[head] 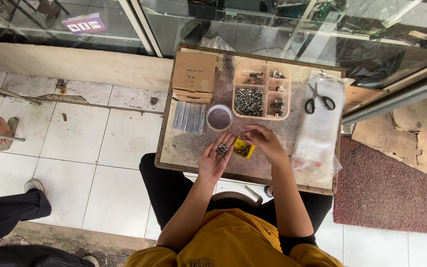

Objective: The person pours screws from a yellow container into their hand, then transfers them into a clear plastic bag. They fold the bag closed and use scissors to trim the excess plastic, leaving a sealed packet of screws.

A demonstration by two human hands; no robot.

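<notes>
Pink tray; yellow packet; black-handled scissors; seemingly maroon mat.

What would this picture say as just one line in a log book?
left hand: open, palm up, small screws in it | right hand: fingers curled above small yellow bag | table: sorting tray, scissors

Bare tabletop lies open left of the left hand. Ahead, a round tub and divided tray block; plastic bags crowd the right.
</notes>
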